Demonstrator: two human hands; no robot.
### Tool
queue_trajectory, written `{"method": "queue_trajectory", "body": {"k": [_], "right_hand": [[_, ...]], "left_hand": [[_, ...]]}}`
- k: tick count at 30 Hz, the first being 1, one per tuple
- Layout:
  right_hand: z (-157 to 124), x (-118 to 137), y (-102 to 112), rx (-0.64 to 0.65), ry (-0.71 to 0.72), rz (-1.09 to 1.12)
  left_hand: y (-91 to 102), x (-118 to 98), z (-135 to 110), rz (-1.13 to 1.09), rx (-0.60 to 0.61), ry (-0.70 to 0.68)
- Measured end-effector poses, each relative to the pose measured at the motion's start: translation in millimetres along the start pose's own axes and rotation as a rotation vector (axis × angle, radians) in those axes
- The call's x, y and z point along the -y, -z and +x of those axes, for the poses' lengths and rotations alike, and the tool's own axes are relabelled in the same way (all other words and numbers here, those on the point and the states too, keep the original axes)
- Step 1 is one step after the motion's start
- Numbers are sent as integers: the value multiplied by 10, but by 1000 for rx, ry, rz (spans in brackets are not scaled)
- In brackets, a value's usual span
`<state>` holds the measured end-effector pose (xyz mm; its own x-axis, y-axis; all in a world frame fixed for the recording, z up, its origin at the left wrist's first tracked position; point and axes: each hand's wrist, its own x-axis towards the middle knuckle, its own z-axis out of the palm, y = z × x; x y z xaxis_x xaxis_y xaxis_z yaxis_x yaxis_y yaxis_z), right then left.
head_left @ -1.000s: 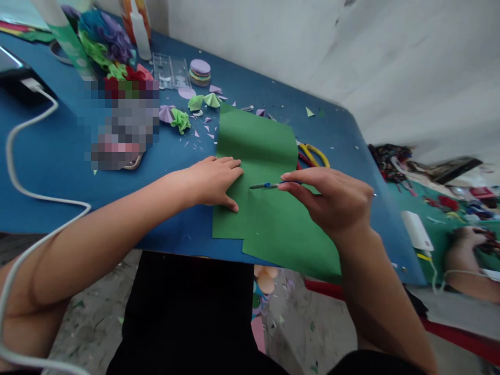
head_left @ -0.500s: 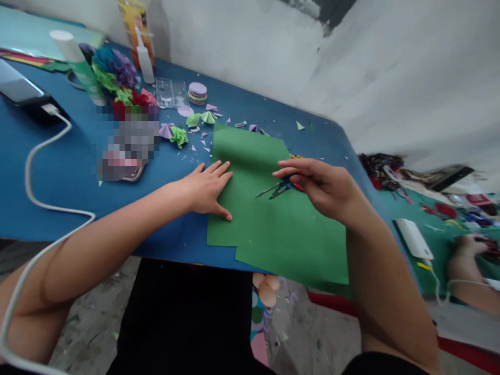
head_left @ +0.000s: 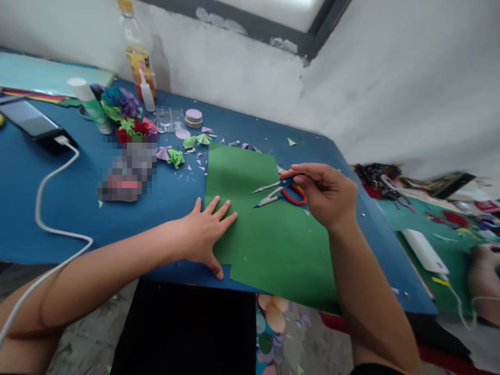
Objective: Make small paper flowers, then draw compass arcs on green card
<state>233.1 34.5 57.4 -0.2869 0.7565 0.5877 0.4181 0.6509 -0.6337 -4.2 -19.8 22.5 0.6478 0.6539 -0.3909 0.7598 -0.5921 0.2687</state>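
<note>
Right grip (head_left: 330,197) pinches a splayed, silver compass (head_left: 278,184); left grip (head_left: 203,237) spread over green paper (head_left: 269,250).

Dressed in black, with dark cloth (head_left: 187,333) across the lap at bottom centre and the edge of a black sleeve (head_left: 378,370) at lower right, leaving forearms (head_left: 117,260) and hands (head_left: 202,238) bare.

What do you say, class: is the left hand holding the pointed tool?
No, the left hand is spread open partly over the green paper, while the right hand holds the pointed tool.
</note>
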Motion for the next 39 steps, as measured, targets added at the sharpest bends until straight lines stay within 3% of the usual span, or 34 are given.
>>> {"method": "queue_trajectory", "body": {"k": [7, 22, 25, 28, 30, 32, 36, 39], "right_hand": [[-85, -161, -77, -15, -56, 106], [-104, -211, -63, -81, -90, 185], [-113, -208, -69, -74, -96, 173], [-137, -224, -60, -59, -114, 139], [-154, -241, -45, -52, -119, 113], [-164, -251, -29, -52, -118, 102], [-168, -233, -10, -81, -126, 104], [-173, -201, -10, -103, -114, 136]], "left_hand": [[38, -27, -2, 27, -8, -6], [163, -38, 27, -21, 31, 21], [142, 95, 74, -88, -143, 41], [127, 277, 156, -175, -549, 230], [127, 387, 201, -228, -724, 364], [130, 466, 234, -326, -746, 423], [141, 524, 290, -583, -744, 390], [180, 517, 306, -893, -664, 388]]}}
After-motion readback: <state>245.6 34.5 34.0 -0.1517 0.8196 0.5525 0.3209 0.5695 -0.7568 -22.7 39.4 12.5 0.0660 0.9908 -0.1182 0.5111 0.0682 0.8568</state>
